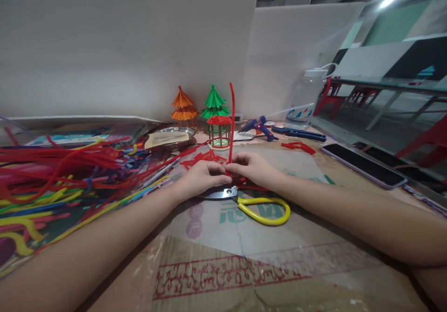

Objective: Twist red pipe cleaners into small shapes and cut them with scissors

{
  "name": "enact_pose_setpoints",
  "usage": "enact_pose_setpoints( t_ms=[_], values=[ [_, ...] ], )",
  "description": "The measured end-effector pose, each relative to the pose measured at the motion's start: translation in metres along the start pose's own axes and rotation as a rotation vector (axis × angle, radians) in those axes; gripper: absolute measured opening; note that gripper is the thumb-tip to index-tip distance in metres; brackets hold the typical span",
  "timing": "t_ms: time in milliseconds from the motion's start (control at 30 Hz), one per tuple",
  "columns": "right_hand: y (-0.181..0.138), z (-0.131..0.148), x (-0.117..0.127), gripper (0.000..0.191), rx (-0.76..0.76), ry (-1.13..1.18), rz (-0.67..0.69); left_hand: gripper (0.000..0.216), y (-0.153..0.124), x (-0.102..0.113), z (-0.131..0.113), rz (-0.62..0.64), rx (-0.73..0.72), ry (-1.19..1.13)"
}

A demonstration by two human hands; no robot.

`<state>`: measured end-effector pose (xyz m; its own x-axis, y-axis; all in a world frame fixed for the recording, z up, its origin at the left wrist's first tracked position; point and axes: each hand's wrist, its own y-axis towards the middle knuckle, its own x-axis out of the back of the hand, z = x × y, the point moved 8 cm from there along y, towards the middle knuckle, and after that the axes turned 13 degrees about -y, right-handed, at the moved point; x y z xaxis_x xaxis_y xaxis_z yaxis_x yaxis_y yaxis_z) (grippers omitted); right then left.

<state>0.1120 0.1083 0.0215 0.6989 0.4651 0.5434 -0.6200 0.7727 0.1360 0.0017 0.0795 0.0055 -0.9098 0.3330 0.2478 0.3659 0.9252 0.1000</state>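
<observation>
A red pipe cleaner (232, 121) stands upright, its lower end pinched between my two hands. My right hand (253, 166) has thumb and forefinger closed on it. Meeting it from the other side, my left hand (206, 178) is also closed, fingertips at the same lower end; part of what they grip is hidden. Just below my hands lie scissors (263, 209) with yellow handles. Short red pieces (207, 157) are heaped behind my left hand. Farther back stands a small round pavilion frame (219, 134) with a red top ring and brown posts.
An orange tiered-roof model (182, 105) and a green one (213, 101) stand by the wall. A blue glue gun (256, 126), pliers-like blue tool (299, 133), phone (363, 164) and clear bottle (303, 100) are at right. Many coloured pipe cleaners (52, 172) pile up at left.
</observation>
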Motion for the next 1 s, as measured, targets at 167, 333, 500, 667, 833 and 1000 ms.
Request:
enact_pose_setpoints(
  t_ms=[167, 333, 500, 667, 833, 1000],
  values=[
    [-0.002, -0.001, 0.004, 0.022, -0.045, -0.022, -0.043, 0.023, 0.000, -0.001, -0.007, -0.017, -0.032, 0.054],
    [-0.004, -0.005, 0.006, 0.020, -0.098, -0.004, -0.068, 0.026, -0.003, -0.010, -0.017, 0.022, -0.076, 0.090],
    [-0.003, -0.007, 0.004, 0.020, -0.076, -0.008, -0.072, 0.034, -0.007, -0.010, -0.025, -0.068, -0.111, 0.120],
    [-0.004, 0.018, 0.014, 0.019, 0.060, -0.070, -0.066, 0.037, -0.005, -0.001, -0.026, -0.088, -0.002, 0.072],
    [-0.033, 0.048, 0.031, 0.028, 0.123, -0.539, 0.094, 0.033, -0.005, 0.029, -0.049, -0.162, -0.057, 0.104],
    [-0.062, 0.043, 0.025, 0.041, 0.141, -0.893, 0.276, 0.031, -0.011, 0.039, -0.069, -0.175, -0.064, 0.111]
  ],
)
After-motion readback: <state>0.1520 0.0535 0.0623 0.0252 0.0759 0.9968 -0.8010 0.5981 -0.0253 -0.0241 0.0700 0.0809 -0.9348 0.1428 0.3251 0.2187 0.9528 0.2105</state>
